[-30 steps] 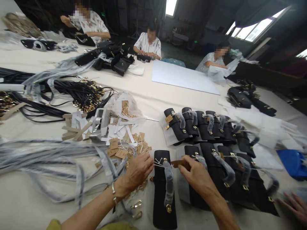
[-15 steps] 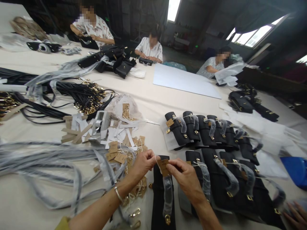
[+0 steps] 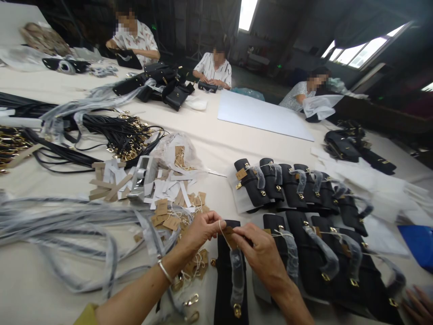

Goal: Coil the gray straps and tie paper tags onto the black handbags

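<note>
A black handbag with a plastic-wrapped handle lies in front of me, gold fittings showing. Above its far end, my left hand pinches the white string of a brown hang tag. My right hand grips the card of that same tag between thumb and fingers, covering part of it. Left of the bag, more brown tags with white strings lie in a loose heap. Two gold clasps rest near the bag's left side.
Two rows of black handbags stand to the right. Plastic-wrapped straps, a tape dispenser and black straps with gold hooks cover the left. Three co-workers sit across the table. Another person's hand shows at bottom right.
My right hand has shifted slightly left over the tag, hiding more of it, and the tag is tilted more. The whole view has moved a little.
</note>
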Tool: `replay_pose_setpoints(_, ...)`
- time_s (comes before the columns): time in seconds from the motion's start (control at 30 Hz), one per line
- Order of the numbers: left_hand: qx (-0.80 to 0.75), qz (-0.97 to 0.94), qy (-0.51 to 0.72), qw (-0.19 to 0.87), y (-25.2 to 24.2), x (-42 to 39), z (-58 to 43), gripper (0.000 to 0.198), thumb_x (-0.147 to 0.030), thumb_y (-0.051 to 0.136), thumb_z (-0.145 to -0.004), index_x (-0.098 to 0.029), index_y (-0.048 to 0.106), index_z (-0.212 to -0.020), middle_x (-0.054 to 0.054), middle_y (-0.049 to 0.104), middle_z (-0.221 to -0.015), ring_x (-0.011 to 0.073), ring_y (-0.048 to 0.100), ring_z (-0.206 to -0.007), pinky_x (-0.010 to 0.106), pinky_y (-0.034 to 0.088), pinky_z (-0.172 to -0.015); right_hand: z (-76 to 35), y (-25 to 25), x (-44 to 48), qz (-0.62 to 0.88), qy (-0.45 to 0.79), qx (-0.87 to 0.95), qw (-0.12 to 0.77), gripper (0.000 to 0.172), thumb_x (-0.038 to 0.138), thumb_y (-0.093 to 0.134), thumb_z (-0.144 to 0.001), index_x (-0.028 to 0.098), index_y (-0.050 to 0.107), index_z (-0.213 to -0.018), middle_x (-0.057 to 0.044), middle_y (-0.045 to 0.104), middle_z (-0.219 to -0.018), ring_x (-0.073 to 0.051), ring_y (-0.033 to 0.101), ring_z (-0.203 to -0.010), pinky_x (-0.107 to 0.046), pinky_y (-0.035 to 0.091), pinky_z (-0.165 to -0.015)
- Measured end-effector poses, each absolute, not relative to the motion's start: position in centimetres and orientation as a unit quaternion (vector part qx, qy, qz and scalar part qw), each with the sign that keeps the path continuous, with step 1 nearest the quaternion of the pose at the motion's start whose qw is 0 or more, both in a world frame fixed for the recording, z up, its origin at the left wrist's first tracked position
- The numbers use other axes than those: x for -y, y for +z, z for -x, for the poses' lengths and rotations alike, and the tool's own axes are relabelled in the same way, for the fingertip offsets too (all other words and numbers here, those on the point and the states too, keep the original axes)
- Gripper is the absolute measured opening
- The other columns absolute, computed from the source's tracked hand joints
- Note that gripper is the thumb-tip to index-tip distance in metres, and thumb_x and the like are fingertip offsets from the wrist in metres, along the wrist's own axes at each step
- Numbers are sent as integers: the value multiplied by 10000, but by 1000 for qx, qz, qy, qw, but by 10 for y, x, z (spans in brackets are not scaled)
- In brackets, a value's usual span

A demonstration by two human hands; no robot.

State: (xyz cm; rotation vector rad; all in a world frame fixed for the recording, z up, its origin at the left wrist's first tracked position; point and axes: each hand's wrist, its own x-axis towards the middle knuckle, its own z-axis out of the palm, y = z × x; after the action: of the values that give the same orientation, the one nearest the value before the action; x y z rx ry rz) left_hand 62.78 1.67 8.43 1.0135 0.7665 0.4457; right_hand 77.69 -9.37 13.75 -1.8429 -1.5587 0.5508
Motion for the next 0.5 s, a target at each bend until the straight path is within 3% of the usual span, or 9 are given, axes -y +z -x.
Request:
replay_pose_setpoints(0.27,-319,-501,210,777,99,-14,-628,262,-374,737,-733,-149,609,-780,14,648,-664,146,591,-624,245,441,-624,-777,142,88,711,235,603,276,121,260,629,-908,242,747,-884,-22,674,-779,-174,635,-732,-285,470,-686)
replay_pose_setpoints(0.5,-317,-681,212,626,114,-4,-622,93,-245,643,-817,-197,656,-896,12,692,-759,158,616,-683,229,426,-609,-774,144,89,726,230,599,247,139,262,641,-886,223,737,-792,-28,672,-767,-183,626,-720,-305,447,-689)
